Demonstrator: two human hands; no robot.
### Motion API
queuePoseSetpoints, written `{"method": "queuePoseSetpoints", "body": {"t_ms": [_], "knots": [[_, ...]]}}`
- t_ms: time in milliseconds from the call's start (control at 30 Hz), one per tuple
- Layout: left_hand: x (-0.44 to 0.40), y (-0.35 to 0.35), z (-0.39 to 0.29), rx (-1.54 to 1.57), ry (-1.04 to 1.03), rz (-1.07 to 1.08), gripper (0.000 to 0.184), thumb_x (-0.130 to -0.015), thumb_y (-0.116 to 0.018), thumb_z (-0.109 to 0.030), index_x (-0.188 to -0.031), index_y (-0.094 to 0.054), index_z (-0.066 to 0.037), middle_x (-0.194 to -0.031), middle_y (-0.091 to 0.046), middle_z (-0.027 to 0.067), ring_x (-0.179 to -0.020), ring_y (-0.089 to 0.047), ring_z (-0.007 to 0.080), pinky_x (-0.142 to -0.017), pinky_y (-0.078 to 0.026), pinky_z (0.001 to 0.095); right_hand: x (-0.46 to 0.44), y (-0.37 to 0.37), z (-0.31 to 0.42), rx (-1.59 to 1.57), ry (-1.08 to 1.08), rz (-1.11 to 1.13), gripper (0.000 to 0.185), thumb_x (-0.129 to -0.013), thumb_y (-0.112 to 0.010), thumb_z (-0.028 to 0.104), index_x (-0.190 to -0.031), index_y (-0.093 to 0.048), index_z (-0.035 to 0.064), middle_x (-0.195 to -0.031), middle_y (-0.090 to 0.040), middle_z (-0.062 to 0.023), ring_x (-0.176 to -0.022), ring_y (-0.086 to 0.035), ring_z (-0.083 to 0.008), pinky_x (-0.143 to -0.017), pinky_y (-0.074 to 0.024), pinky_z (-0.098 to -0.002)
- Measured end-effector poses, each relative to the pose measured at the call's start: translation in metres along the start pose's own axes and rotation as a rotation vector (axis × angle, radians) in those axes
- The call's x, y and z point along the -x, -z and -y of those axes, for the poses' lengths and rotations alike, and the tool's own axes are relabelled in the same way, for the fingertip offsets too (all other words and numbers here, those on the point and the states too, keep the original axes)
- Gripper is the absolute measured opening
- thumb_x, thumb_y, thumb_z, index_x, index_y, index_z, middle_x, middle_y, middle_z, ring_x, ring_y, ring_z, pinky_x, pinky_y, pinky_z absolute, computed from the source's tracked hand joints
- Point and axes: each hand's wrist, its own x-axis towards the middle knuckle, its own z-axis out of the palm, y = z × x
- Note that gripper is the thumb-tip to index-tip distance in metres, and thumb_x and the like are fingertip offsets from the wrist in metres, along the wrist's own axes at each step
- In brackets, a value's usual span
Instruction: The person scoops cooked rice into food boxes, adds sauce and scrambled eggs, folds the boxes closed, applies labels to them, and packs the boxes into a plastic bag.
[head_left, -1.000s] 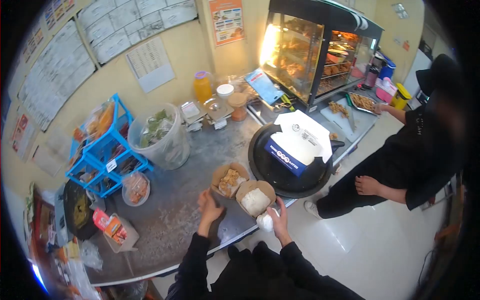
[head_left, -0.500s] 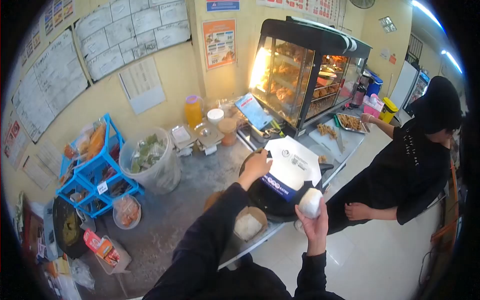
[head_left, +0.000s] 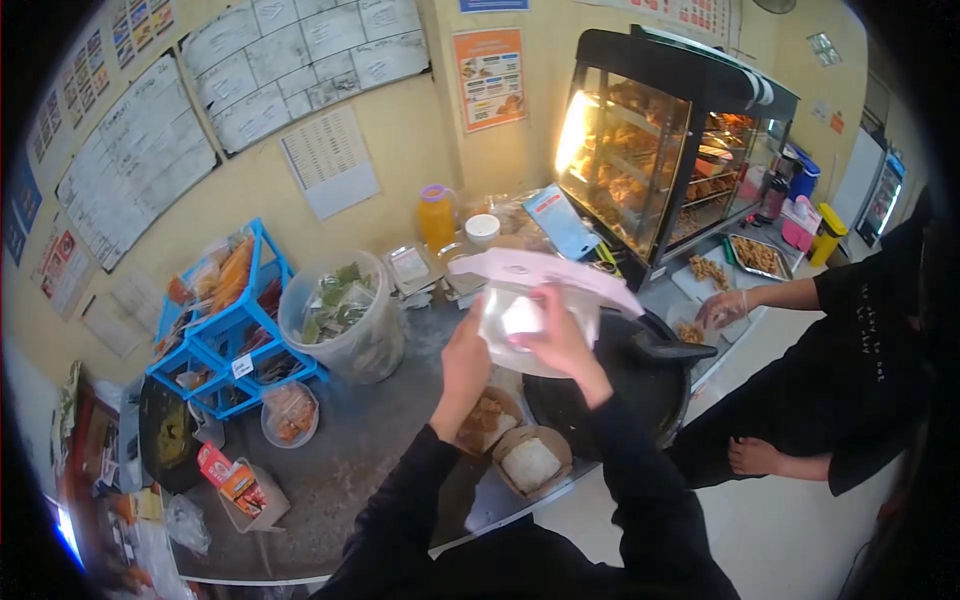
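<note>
My left hand [head_left: 463, 362] grips the left side of an open white paper takeaway box [head_left: 545, 266], lifted over the counter and blurred by motion. With its fingers closed, my right hand [head_left: 562, 342] holds a small white wrapped packet [head_left: 521, 314] at the opening of the box. Whether the packet touches the bottom is hidden. Below the box lies a wide black pan [head_left: 640, 400] with a handle. Just in front of my arms stand a paper bowl of white rice [head_left: 530, 466] and a second bowl [head_left: 487, 420] with rice and brown food.
A co-worker's gloved hand [head_left: 722, 308] reaches to food at the right, near a metal tray [head_left: 760, 257]. The heated display case [head_left: 680, 150] stands at the back. Leftward are a clear bucket of packets [head_left: 345, 320], blue baskets [head_left: 225, 330] and a small tub [head_left: 290, 413].
The box has been lifted off the black pan and moved left, tilting. My right hand has brought the white packet from the right to the box. The co-worker's hand has moved nearer.
</note>
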Motion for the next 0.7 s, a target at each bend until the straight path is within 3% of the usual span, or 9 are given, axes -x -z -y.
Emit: {"method": "queuePoseSetpoints", "body": {"t_ms": [100, 267, 367, 433, 467, 500, 567, 633, 700], "knots": [[0.022, 0.034, 0.024, -0.05, 0.182, -0.048, 0.065, -0.08, -0.047, 0.008, -0.142, -0.042, -0.01, -0.111, -0.061, 0.0219, -0.095, -0.06, 0.0427, -0.084, -0.047, 0.0474, -0.033, -0.073, -0.017, 0.134, -0.047, 0.357, 0.067, -0.062, -0.086, 0.016, -0.115, -0.046, 0.0056, -0.107, -0.063, -0.018, -0.104, -0.061, -0.0367, -0.088, -0.0474, -0.0404], [0.069, 0.038, 0.076, -0.048, 0.246, -0.227, 0.053, -0.076, -0.046, 0.009, -0.128, -0.052, -0.002, -0.108, -0.061, 0.0275, -0.1, -0.059, 0.0458, -0.088, -0.046, 0.0471, -0.042, -0.157, -0.046, 0.217, -0.042, 0.822, 0.065, -0.063, -0.086, 0.022, -0.115, -0.052, 0.0054, -0.107, -0.064, -0.0187, -0.104, -0.061, -0.0377, -0.088, -0.0474, -0.0428], [0.091, 0.035, 0.102, -0.03, 0.373, -0.243, 0.048, -0.077, -0.049, 0.008, -0.124, -0.055, -0.001, -0.109, -0.063, 0.0259, -0.102, -0.06, 0.0436, -0.089, -0.047, 0.0455, -0.033, -0.2, -0.076, 0.296, -0.017, 0.945, 0.067, -0.065, -0.08, 0.025, -0.123, -0.054, 0.0051, -0.118, -0.06, -0.0219, -0.115, -0.054, -0.0377, -0.095, -0.044, -0.0472], [0.103, 0.027, 0.119, 0.039, 0.445, -0.272, 0.043, -0.078, -0.052, 0.006, -0.119, -0.058, -0.002, -0.109, -0.065, 0.0229, -0.104, -0.063, 0.0379, -0.091, -0.047, 0.0422, -0.024, -0.227, -0.106, 0.397, 0.08, 1.004, 0.058, -0.073, -0.063, 0.022, -0.129, -0.055, 0.0073, -0.126, -0.056, -0.0218, -0.128, -0.043, -0.0403, -0.102, -0.0347, -0.0598], [0.108, 0.022, 0.132, 0.088, 0.495, -0.279, 0.041, -0.078, -0.053, 0.004, -0.118, -0.059, -0.002, -0.109, -0.066, 0.0211, -0.104, -0.064, 0.0345, -0.092, -0.047, 0.0403, -0.014, -0.231, -0.104, 0.55, 0.127, 0.911, 0.057, -0.074, -0.06, 0.02, -0.13, -0.054, 0.0074, -0.129, -0.055, -0.0225, -0.134, -0.038, -0.0408, -0.106, -0.0319, -0.0592], [0.108, 0.028, 0.128, 0.188, 0.506, -0.239, 0.041, -0.078, -0.057, -0.001, -0.119, -0.058, 0.001, -0.112, -0.066, 0.0204, -0.106, -0.064, 0.0329, -0.091, -0.047, 0.0395, -0.016, -0.222, -0.085, 0.606, 0.161, 0.944, 0.058, -0.075, -0.058, 0.018, -0.131, -0.052, 0.0069, -0.131, -0.053, -0.0249, -0.136, -0.036, -0.0408, -0.109, -0.0294, -0.0576], [0.123, 0.018, 0.158, 0.055, 0.46, -0.259, 0.047, -0.074, -0.056, 0.004, -0.121, -0.055, 0.002, -0.11, -0.065, 0.0223, -0.102, -0.065, 0.0331, -0.09, -0.048, 0.0384, -0.026, -0.172, -0.023, 0.463, 0.225, 0.898, 0.045, -0.081, -0.061, 0.019, -0.123, -0.057, 0.0046, -0.116, -0.063, -0.0195, -0.11, -0.059, -0.0371, -0.092, -0.0467, -0.0473], [0.122, 0.018, 0.156, 0.037, 0.502, -0.245, 0.05, -0.072, -0.055, 0.007, -0.122, -0.055, 0.002, -0.11, -0.065, 0.0223, -0.101, -0.065, 0.033, -0.089, -0.049, 0.0377, -0.045, -0.098, 0.025, 0.141, 0.136, 0.868, 0.036, -0.089, -0.061, 0.026, -0.117, -0.061, 0.0051, -0.107, -0.067, -0.0158, -0.098, -0.065, -0.0296, -0.083, -0.0504, -0.0384], [0.119, 0.023, 0.142, 0.029, 0.559, -0.246, 0.051, -0.071, -0.054, 0.009, -0.122, -0.054, 0.001, -0.11, -0.065, 0.0221, -0.101, -0.065, 0.0324, -0.088, -0.049, 0.0369, -0.057, 0.002, 0.075, 0.011, 0.148, 0.608, 0.028, -0.09, -0.061, 0.027, -0.105, -0.067, 0.0052, -0.089, -0.07, -0.0103, -0.086, -0.068, -0.0222, -0.076, -0.0519, -0.0346]]}}
